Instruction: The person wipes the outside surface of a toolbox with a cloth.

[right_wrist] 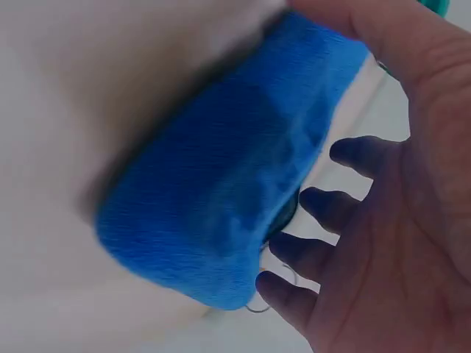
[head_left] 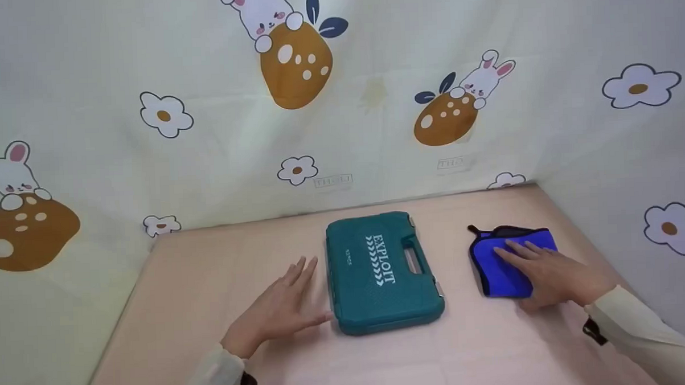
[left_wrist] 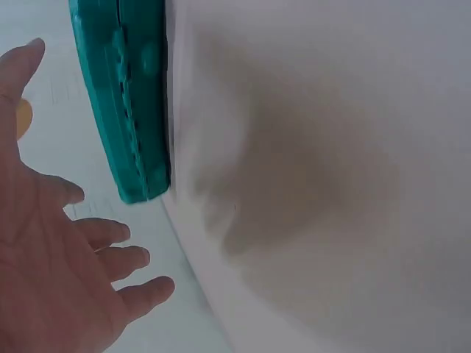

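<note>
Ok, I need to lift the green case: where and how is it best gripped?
Probably by the handle, coming from your right and curling round it: the green case lies flat, with this looped handle on the edge facing the blue fabric item.

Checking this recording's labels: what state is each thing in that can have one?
Green case: closed, lying flat, lettering up.
Blue fabric item: lying down, partly hidden; closure unclear.
Left hand: spread, holding nothing, beside the case.
Right hand: spread over the blue fabric item; contact unclear.
</note>
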Motion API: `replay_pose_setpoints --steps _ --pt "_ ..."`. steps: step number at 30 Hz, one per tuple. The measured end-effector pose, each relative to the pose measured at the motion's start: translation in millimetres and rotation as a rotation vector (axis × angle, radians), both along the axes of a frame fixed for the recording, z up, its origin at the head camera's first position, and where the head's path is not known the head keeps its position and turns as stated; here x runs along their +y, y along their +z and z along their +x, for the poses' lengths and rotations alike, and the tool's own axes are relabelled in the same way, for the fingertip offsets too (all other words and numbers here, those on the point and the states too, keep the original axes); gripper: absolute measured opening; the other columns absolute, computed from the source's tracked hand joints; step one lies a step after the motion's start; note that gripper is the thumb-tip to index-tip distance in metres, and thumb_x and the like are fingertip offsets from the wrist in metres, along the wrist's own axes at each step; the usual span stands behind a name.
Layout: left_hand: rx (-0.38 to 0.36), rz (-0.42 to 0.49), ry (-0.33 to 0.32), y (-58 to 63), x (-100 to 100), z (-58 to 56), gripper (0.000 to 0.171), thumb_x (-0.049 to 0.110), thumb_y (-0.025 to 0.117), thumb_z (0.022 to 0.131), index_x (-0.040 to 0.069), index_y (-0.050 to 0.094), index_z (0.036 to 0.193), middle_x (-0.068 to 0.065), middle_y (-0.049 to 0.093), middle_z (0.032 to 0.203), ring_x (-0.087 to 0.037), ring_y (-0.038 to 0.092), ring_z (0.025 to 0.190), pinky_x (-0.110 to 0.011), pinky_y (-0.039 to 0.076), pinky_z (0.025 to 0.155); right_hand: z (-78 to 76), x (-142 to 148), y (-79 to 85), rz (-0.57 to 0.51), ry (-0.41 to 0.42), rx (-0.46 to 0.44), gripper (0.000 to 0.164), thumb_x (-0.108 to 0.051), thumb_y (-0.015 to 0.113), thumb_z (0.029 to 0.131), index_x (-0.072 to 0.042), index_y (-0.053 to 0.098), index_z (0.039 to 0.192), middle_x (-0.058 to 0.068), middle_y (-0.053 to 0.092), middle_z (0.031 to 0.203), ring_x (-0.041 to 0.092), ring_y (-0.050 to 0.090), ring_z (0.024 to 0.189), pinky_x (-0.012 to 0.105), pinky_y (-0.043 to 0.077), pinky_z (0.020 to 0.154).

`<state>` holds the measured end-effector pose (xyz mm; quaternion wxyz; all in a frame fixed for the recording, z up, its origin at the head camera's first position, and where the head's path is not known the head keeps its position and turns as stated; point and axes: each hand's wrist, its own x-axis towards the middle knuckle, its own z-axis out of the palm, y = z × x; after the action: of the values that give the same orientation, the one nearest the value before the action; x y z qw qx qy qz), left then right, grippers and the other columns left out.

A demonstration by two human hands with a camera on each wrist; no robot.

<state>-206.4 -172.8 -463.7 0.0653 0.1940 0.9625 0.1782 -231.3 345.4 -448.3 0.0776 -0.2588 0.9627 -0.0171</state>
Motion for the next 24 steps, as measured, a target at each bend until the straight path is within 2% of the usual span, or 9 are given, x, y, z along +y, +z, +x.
replay_pose_setpoints --steps 4,9,17,24 --pt "-0.054 0.012 -0.021 -3.9 12.4 -0.2 0.126 0.089 0.054 0.075 0.008 0.014 0.164 -0.014 0.012 0.167 -0.033 0.016 0.151 -0.052 0.026 0.115 1.4 -0.3 -11.1 0.011 0.01 0.003 0.101 -0.038 0.087 0.075 0.002 0.038 0.153 0.036 0.034 0.151 0.06 0.035 0.133 0.069 0.033 0.103" --pt "-0.131 0.038 -0.037 -10.5 24.2 -1.1 0.132 0.088 0.056 0.074 0.003 0.008 0.163 -0.013 0.007 0.168 -0.032 0.012 0.152 -0.05 0.023 0.116 0.5 -5.0 -19.0 0.012 -0.01 0.03 0.091 -0.021 0.081 0.079 0.005 0.037 0.153 0.038 0.035 0.15 0.061 0.037 0.131 0.069 0.033 0.103" --pt "-0.18 0.089 -0.044 -18.4 36.3 0.3 0.14 0.086 0.066 0.07 0.006 -0.002 0.163 -0.016 0.001 0.168 -0.035 0.018 0.15 -0.05 0.026 0.115 -2.1 -6.4 -27.5 -0.013 -0.015 0.126 0.08 -0.012 0.079 0.083 0.014 0.038 0.148 0.038 0.04 0.147 0.058 0.041 0.13 0.066 0.038 0.101" --pt "-0.21 0.147 -0.03 -20.9 44.1 -1.4 0.145 0.08 0.075 0.068 0.007 -0.009 0.162 -0.017 -0.003 0.168 -0.04 0.026 0.146 -0.054 0.029 0.113 -2.3 -5.7 -35.6 -0.069 0.019 0.243 0.062 0.01 0.066 0.081 0.019 0.046 0.139 0.039 0.047 0.14 0.058 0.048 0.123 0.064 0.044 0.095"
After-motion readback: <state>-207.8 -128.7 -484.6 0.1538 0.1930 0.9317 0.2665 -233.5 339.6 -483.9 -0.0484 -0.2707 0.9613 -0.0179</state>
